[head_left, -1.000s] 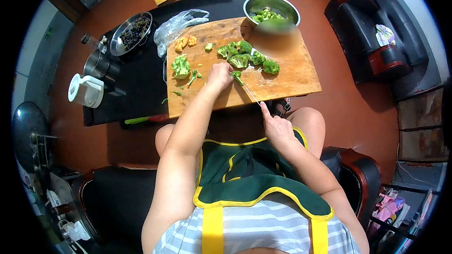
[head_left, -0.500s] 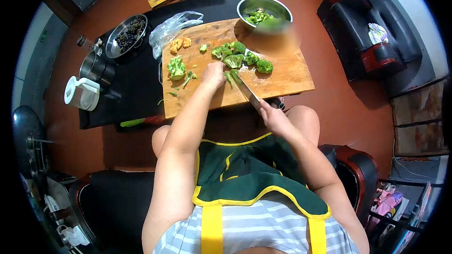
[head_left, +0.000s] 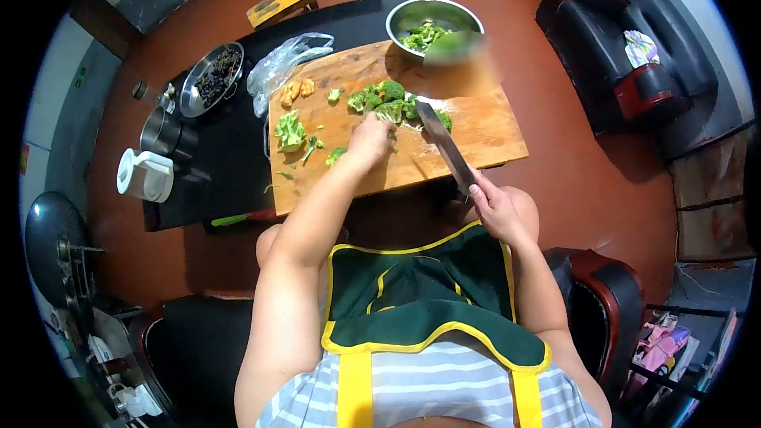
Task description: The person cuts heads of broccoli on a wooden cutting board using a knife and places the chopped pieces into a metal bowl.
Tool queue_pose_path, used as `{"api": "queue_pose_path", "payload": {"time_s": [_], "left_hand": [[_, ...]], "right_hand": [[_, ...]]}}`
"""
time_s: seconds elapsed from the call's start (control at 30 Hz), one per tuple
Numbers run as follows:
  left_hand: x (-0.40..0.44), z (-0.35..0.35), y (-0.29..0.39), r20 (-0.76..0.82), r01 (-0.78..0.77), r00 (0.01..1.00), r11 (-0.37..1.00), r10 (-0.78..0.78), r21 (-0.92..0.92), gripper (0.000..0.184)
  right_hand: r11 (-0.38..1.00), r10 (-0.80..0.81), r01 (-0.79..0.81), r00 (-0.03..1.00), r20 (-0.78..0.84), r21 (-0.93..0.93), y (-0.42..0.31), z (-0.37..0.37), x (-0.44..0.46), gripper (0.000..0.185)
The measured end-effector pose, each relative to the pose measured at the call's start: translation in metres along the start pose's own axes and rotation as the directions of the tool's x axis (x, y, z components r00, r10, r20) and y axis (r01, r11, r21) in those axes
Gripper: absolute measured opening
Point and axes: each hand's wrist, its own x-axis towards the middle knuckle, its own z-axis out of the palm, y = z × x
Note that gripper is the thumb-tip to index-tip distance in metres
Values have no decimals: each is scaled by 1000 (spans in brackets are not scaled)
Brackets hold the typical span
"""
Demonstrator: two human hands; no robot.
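Observation:
My right hand (head_left: pixel 496 208) grips the handle of a kitchen knife (head_left: pixel 449 147), whose broad blade slants up and left over the wooden cutting board (head_left: pixel 468 139). My left hand (head_left: pixel 372 141) is closed, its fingertips on a cut broccoli floret (head_left: pixel 388 112) in the middle of the board; the fingers partly hide it. More broccoli florets (head_left: pixel 390 90) lie just beyond, and one shows behind the blade. Left of my left wrist rests a separate broccoli piece (head_left: pixel 336 157). A pale green broccoli stem (head_left: pixel 290 132) sits at the board's left, near small trimmings.
A steel bowl (head_left: pixel 434 8) with cut broccoli stands at the board's far edge, partly blurred. Yellow-orange pieces (head_left: pixel 296 92) lie at the far left, beside a plastic bag (head_left: pixel 279 67). Farther left are a pan of dark food (head_left: pixel 190 99), a steel pot (head_left: pixel 161 133) and a pitcher (head_left: pixel 146 177).
The knife has lifted off the board and swung right. My left hand has shifted slightly right and down onto another floret. A broccoli piece now shows left of my wrist.

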Motion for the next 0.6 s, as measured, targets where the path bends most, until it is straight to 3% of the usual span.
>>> {"api": "queue_pose_path", "payload": {"time_s": [0.07, 0.1, 0.13, 0.2, 0.27, 0.33, 0.4, 0.47, 0.53, 0.6], "left_hand": [[9, -4, -1, 55, -29, 998, 999, 27, 38, 22], [20, -17, -1, 174, 58, 984, 986, -31, -155, 18], [28, -32, 4, 191, 97, 980, 967, -51, -235, 20], [69, -50, -1, 108, 94, 992, 932, -60, -349, 19], [89, -91, 29, -14, 69, 995, 817, -94, -573, 40], [97, -110, 55, -126, -52, 985, 498, -116, -865, 68], [113, -116, 50, -245, -136, 967, 691, -61, -710, 83], [92, -131, 52, -286, -100, 953, 795, -95, -598, 71], [75, -132, 16, -135, -114, 990, 845, 51, -523, 59], [42, -128, -20, 138, -56, 987, 987, 77, -152, 52]], "right_hand": [[999, 42, -41, 999, 33, -8, 0, -5, -4, 42], [991, -48, 53, 998, -42, 124, 21, -2, -4, 42], [977, -144, 157, 984, -101, 142, 38, 1, 1, 41], [919, -321, 360, 920, -224, 159, 60, 6, 8, 41], [928, 22, -8, 999, -34, 372, 41, -7, -2, 41], [943, -32, 53, 997, -70, 329, 37, -7, -2, 41], [960, -62, 84, 994, -87, 268, 36, -6, -3, 41], [977, -140, 157, 982, -125, 146, 40, -3, -6, 41], [959, -283, 281, 944, -171, -33, 44, 3, -9, 41], [982, -187, 183, 976, -107, -46, 39, 6, -13, 41]]}}
